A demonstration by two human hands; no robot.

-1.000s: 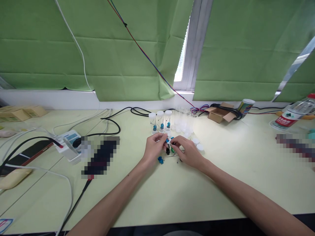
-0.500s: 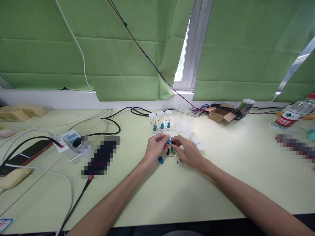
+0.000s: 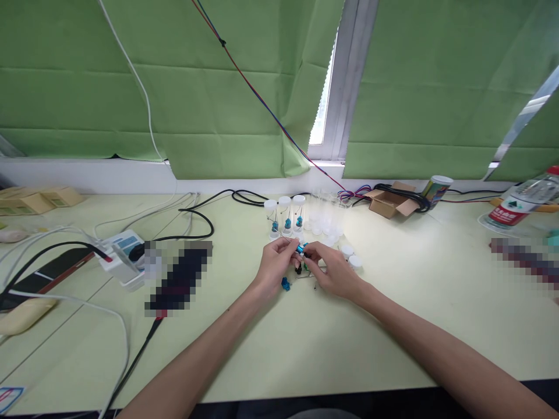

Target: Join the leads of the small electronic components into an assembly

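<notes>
My left hand is closed, with thumb and fingers pinching a small blue part that has a thin wire or rod. From the other side, the fingertips of my right hand close on a small dark end of the same part; its exact kind is too small to make out. Below my hands lie a loose blue piece, a black piece and a thin metal rod. Behind them stand white-capped clear tubes with blue pieces inside. Two white caps rest beside my right hand.
Several clear tubes stand behind my right hand. Farther back are an open cardboard box, a patterned can and a water bottle. On the left, a white power strip and cables spread across the table.
My right fingers have shifted slightly around the blue part, which shows more between my hands. The thin wire by my left thumb is more visible. My arms stay in place.
</notes>
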